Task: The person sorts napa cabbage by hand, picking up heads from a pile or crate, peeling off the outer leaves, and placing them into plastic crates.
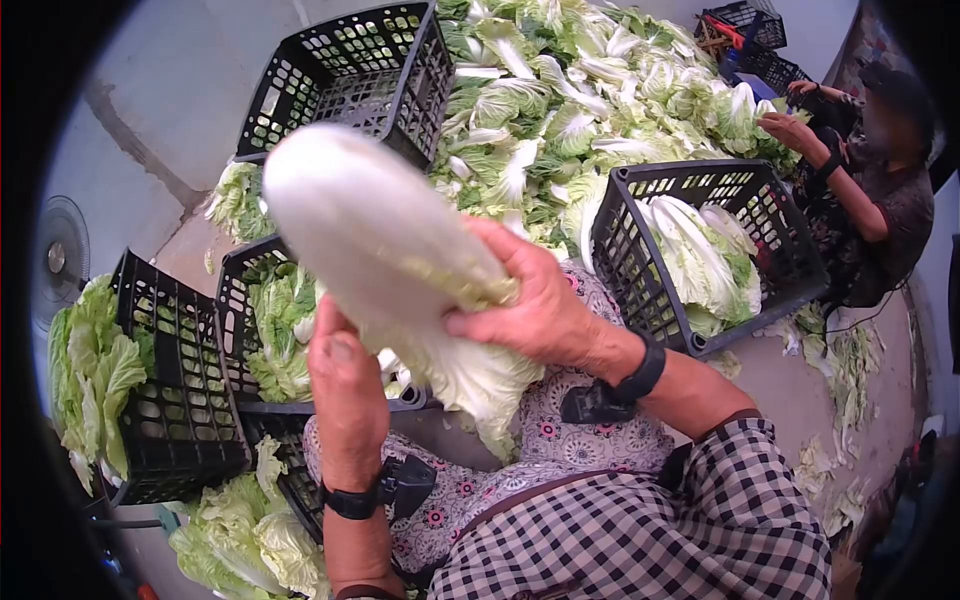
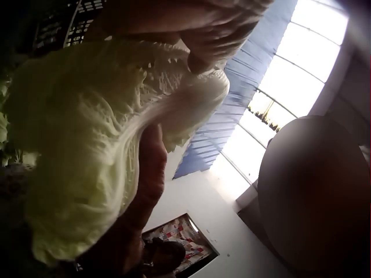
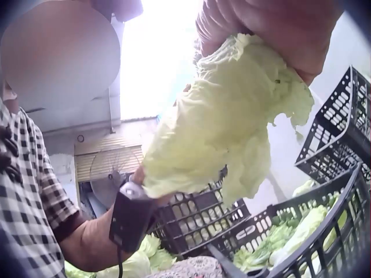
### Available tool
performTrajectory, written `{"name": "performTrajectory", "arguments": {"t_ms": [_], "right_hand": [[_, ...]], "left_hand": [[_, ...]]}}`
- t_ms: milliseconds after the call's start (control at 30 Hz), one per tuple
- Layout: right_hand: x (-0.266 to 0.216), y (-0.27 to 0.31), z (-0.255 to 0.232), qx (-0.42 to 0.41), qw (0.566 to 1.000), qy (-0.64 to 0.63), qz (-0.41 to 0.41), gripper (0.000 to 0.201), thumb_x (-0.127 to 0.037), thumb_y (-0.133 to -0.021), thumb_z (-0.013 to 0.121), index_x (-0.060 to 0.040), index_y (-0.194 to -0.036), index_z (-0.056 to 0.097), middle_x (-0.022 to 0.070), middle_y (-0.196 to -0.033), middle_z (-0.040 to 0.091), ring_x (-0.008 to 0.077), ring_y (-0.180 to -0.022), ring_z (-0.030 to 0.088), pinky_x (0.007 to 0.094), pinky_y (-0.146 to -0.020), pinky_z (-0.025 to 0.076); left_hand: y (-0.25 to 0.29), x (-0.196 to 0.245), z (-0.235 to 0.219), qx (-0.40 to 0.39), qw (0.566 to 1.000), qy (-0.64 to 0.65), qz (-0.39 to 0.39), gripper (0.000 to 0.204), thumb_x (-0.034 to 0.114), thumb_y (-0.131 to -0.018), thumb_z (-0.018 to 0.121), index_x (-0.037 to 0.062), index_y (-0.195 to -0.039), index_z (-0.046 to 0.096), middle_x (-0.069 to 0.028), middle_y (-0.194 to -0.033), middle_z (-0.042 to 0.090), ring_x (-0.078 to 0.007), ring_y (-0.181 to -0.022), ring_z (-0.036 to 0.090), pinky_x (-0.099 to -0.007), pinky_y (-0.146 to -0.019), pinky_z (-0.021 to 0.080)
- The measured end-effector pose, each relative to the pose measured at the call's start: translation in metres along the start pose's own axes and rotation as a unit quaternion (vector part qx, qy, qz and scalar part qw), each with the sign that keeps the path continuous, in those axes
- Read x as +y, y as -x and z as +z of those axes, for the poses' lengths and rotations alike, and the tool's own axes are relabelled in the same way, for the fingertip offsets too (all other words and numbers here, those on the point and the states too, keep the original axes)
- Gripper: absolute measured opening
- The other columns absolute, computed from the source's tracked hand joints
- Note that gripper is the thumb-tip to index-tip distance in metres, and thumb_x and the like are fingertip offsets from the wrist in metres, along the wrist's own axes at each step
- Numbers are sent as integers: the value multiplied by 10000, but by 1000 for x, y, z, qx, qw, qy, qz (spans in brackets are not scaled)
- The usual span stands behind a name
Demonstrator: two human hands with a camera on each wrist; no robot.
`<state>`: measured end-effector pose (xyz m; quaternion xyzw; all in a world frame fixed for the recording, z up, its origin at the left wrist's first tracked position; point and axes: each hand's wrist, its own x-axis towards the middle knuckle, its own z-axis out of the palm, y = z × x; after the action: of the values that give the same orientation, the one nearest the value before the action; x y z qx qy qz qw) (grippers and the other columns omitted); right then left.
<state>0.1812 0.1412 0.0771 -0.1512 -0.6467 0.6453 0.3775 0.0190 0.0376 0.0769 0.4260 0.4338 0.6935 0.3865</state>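
A big pale napa cabbage (image 1: 370,220) is held up over my lap, white stem end pointing up and away. My left hand (image 1: 345,370) grips it from below, thumb up against its side, the other fingers hidden behind it. My right hand (image 1: 490,290) curls round the leafy end from the right. The left wrist view is filled by its yellow-green leaves (image 2: 87,145), with my right hand (image 2: 197,29) at the top. In the right wrist view the leaves (image 3: 226,121) hang from my right hand (image 3: 278,29), my left forearm (image 3: 93,243) below.
Black plastic crates stand around: an empty one (image 1: 350,75) ahead, one holding cabbages (image 1: 780,240) at the right, two with leaves (image 1: 235,300) (image 1: 170,420) at the left. A heap of cabbage leaves (image 1: 600,80) covers the floor beyond. Another person (image 1: 870,200) sits far right. A fan (image 1: 60,260) stands left.
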Motion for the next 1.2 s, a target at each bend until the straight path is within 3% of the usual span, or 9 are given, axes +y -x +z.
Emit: {"name": "performTrajectory", "arguments": {"t_ms": [33, 133, 500, 667, 867, 900, 1000, 1100, 1200], "right_hand": [[-6, 1, -4, 21, 1000, -7, -13, 653, -5, -695, 723, -52, -1284, 445, 31, -1142, 575, 133, -1058, 543, 288, -927, 441], [-6, 4, -25, 77, 993, -85, 7, 629, 4, -708, 706, -42, -1280, 447, 47, -1127, 592, 143, -1016, 573, 302, -910, 466], [-36, 69, -143, 271, 961, -46, -21, 511, -75, -752, 620, 35, -1222, 451, 131, -1073, 598, 200, -919, 627, 330, -835, 526], [-27, 67, -123, 203, 975, -90, 1, 592, -97, -729, 646, 28, -1260, 417, 133, -1137, 568, 222, -998, 597, 350, -877, 504], [-7, 33, -48, -39, 998, -21, 39, 685, -136, -739, 714, -43, -1328, 377, 73, -1194, 535, 169, -1118, 492, 327, -987, 379], [-11, 33, -45, -50, 993, -45, 95, 720, -163, -742, 725, -57, -1349, 353, 71, -1212, 525, 154, -1119, 478, 320, -978, 373], [-5, 32, -46, -68, 990, -55, 109, 718, -173, -743, 730, -38, -1345, 363, 83, -1232, 517, 144, -1119, 475, 317, -965, 381], [-3, 31, -41, -32, 987, -63, 142, 757, -154, -727, 726, -2, -1360, 338, 84, -1241, 518, 151, -1117, 501, 320, -979, 389], [-2, 33, -49, 33, 983, -58, 171, 653, -151, -743, 728, 1, -1301, 425, 84, -1140, 585, 126, -996, 566, 278, -867, 469]], "left_hand": [[2, -3, 5, -46, 999, -11, -6, 896, 573, -780, 612, -5, -1374, 270, -126, -1315, 435, -238, -1219, 423, -392, -977, 395], [7, -1, 22, -93, 992, -62, -61, 956, 583, -748, 641, -10, -1384, 244, -142, -1325, 422, -249, -1224, 418, -385, -979, 392], [12, -19, -21, -104, 978, -74, -164, 596, 377, -818, 646, 7, -1244, 454, -117, -1164, 566, -203, -1058, 552, -331, -867, 456], [4, -21, 3, -140, 976, -138, -93, 584, 334, -824, 643, 22, -1278, 450, -110, -1253, 509, -210, -1148, 483, -342, -913, 419], [1, -17, 31, -269, 918, -292, 9, 499, 250, -800, 677, 27, -1214, 507, -133, -1143, 579, -263, -1069, 547, -357, -901, 423], [5, -12, 35, -227, 950, -173, -125, 461, 242, -787, 693, -5, -1145, 542, -161, -1083, 603, -293, -991, 585, -363, -876, 436], [11, -19, 25, -176, 952, -242, -57, 449, 261, -780, 697, -7, -1113, 561, -188, -1114, 574, -325, -1038, 552, -381, -893, 422], [2, -23, 22, -184, 881, -424, 104, 471, 278, -769, 701, 9, -1126, 555, -210, -1159, 539, -344, -1095, 504, -404, -921, 401], [3, -30, 19, -207, 897, -388, 36, 496, 292, -759, 703, 16, -1139, 545, -215, -1216, 503, -361, -1165, 445, -413, -959, 373]]}}
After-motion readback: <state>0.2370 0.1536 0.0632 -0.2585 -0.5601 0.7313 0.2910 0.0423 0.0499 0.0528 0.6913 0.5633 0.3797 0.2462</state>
